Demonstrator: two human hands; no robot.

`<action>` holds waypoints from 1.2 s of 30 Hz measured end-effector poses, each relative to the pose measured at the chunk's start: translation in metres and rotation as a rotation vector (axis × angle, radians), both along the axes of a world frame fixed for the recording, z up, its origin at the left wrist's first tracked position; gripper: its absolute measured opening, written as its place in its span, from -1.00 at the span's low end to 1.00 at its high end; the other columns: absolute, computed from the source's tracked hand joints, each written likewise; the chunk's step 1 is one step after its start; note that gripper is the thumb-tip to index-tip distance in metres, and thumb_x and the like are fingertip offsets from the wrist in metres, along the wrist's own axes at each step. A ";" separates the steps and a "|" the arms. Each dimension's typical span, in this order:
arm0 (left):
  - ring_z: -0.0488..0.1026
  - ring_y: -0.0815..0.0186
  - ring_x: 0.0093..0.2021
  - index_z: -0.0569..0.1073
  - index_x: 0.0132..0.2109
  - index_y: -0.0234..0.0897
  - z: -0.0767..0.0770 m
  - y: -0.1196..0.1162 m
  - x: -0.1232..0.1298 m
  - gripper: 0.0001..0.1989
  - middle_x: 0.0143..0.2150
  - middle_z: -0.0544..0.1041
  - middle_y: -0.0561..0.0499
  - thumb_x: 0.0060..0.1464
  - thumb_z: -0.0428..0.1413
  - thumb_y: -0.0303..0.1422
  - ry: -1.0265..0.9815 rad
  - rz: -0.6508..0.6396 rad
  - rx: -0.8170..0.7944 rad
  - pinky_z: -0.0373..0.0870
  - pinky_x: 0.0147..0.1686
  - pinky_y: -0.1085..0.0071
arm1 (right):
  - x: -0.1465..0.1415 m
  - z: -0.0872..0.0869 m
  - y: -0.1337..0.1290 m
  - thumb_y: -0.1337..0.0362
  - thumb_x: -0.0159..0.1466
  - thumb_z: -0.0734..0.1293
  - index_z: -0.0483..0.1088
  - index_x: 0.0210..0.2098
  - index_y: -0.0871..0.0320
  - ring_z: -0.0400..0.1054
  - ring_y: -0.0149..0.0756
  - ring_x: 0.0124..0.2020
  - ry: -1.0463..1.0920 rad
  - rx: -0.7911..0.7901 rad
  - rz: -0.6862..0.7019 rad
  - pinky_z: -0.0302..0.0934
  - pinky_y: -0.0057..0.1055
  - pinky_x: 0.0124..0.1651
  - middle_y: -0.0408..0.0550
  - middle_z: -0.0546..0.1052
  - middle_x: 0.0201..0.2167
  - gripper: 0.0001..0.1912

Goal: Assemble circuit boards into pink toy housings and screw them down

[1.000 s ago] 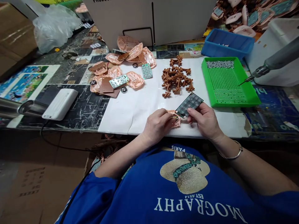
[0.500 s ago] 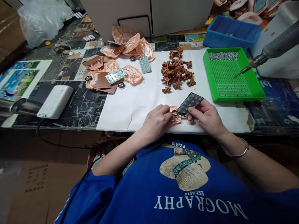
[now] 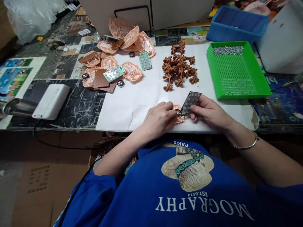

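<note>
Near the table's front edge, my right hand [image 3: 208, 113] pinches a dark circuit board [image 3: 190, 102] with pale round dots, held tilted between thumb and fingers. Under the board's lower corner lies a pink plastic shell [image 3: 179, 119], partly covered by my hands. My left hand [image 3: 161, 119] has its fingers bent and pressed together at the shell's left side; what its fingertips hold is hidden. Beyond the hands sits a pile of brown bone-shaped pieces [image 3: 178, 67]. More pink shells [image 3: 132, 72], a green-edged board [image 3: 145, 61] and a round speaker [image 3: 120, 83] lie to the left.
A green tray [image 3: 239, 96] with silver screws stands at the right, a blue bin [image 3: 236, 26] behind it. A white box-shaped device [image 3: 50, 101] with a black cable lies on the left. A grey panel [image 3: 182, 14] rises at the back.
The held board has turned to a steeper, narrower angle. The electric screwdriver over the green tray has swung out of view. The whole view has shifted slightly.
</note>
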State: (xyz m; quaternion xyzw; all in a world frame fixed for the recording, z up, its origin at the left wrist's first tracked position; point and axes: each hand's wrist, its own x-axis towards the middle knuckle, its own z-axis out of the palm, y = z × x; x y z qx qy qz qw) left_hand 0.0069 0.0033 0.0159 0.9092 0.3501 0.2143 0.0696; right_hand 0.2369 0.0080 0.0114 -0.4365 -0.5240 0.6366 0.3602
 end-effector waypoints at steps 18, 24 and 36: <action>0.30 0.33 -0.34 0.53 -0.29 -0.27 -0.016 0.000 -0.001 -0.76 -0.30 0.45 -0.02 0.32 0.07 -0.30 -0.103 0.016 0.083 0.24 -0.39 0.39 | 0.005 0.008 0.018 0.13 0.37 0.34 0.27 -0.12 0.12 0.29 -0.44 -0.58 -0.068 -0.021 0.229 0.25 -0.51 -0.54 -0.25 0.39 -0.57 -0.77; 0.31 0.33 -0.33 0.54 -0.30 -0.28 -0.017 -0.001 -0.002 -0.75 -0.30 0.45 -0.02 0.33 0.06 -0.31 -0.125 0.017 0.089 0.25 -0.38 0.39 | 0.003 0.005 0.015 0.13 0.36 0.35 0.26 -0.12 0.10 0.28 -0.43 -0.57 -0.070 0.000 0.205 0.27 -0.48 -0.52 -0.25 0.38 -0.54 -0.77; 0.33 0.37 -0.34 0.55 -0.29 -0.29 -0.017 0.003 -0.003 -0.78 -0.30 0.47 -0.02 0.31 0.09 -0.33 -0.191 -0.035 0.080 0.27 -0.38 0.42 | 0.004 0.008 0.018 0.28 0.37 0.31 0.28 -0.18 0.13 0.30 -0.45 -0.57 -0.193 0.169 0.219 0.28 -0.54 -0.55 -0.21 0.40 -0.52 -0.91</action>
